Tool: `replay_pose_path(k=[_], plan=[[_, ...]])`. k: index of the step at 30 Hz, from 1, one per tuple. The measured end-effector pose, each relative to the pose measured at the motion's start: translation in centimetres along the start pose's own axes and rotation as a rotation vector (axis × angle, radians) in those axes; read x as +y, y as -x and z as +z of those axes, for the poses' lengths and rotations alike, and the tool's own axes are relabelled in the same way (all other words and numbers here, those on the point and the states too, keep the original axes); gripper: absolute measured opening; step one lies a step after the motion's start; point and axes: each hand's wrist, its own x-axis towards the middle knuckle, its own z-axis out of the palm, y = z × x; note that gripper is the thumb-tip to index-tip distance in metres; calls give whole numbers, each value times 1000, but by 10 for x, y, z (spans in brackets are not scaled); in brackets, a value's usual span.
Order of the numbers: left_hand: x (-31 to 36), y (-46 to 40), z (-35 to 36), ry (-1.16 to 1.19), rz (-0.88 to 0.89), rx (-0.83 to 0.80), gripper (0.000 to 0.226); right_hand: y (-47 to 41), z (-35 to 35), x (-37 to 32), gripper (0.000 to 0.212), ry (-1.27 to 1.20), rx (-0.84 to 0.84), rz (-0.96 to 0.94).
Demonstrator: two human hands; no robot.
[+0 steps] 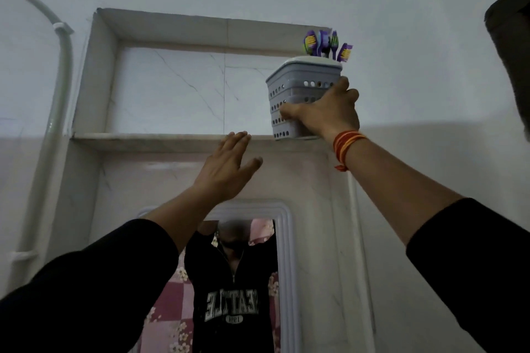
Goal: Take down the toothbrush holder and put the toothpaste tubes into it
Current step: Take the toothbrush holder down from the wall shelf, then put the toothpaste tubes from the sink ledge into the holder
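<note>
Grey perforated plastic, the toothbrush holder sat at the right end of the niche shelf, close to its front edge, purple toothbrushes standing up from its top. The right hand was closed around its lower side. The left hand hung open and empty just below the shelf lip. The niche to the left lay bare; a mirror hung beneath.

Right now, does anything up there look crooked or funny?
Yes. The toothbrush holder is tilted, gripped by the right hand at the shelf edge, so its toothbrushes lean. The left hand is open below, touching nothing. No toothpaste tubes are in view.
</note>
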Motion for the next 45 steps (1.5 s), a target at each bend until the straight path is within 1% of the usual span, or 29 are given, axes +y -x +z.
replay_pose_path(k=[5, 10, 13, 15, 17, 19, 25, 28, 30, 32, 34, 37, 40, 43, 45], plan=[[-2, 30, 2, 98, -36, 36, 61, 59, -7, 21, 123, -16, -97, 34], [-13, 93, 33, 191, -84, -30, 47, 139, 5, 74, 132, -50, -173, 120], [-20, 150, 63, 327, -110, -106, 41, 196, 18, 114, 139, -47, -212, 171], [-24, 192, 85, 411, -174, -185, 37, 238, 24, 143, 143, -50, -232, 190], [-29, 235, 112, 428, -239, -253, 30, 284, 30, 172, 145, -43, -265, 224], [-29, 276, 136, 392, -320, -361, 29, 332, 34, 199, 146, -47, -285, 265], [-38, 397, 209, 354, -459, -830, 31, 479, 39, 267, 142, 19, -356, 465], [-41, 441, 240, 253, -428, -1050, 31, 543, 35, 288, 138, 98, -371, 536], [-44, 460, 257, 193, -398, -1168, 29, 578, 30, 298, 137, 138, -385, 563], [-50, 474, 274, 135, -374, -1264, 28, 606, 27, 306, 137, 158, -398, 592], [-58, 485, 286, 78, -389, -1346, 31, 626, 25, 310, 135, 174, -405, 621], [-72, 502, 303, -24, -429, -1399, 32, 650, 25, 315, 136, 202, -440, 654], [-78, 518, 309, -103, -445, -1364, 39, 672, 21, 321, 140, 190, -464, 701], [-84, 536, 316, -136, -456, -1331, 43, 689, 18, 326, 141, 190, -508, 708], [-88, 544, 321, -122, -488, -1336, 44, 695, 17, 328, 136, 174, -532, 716]])
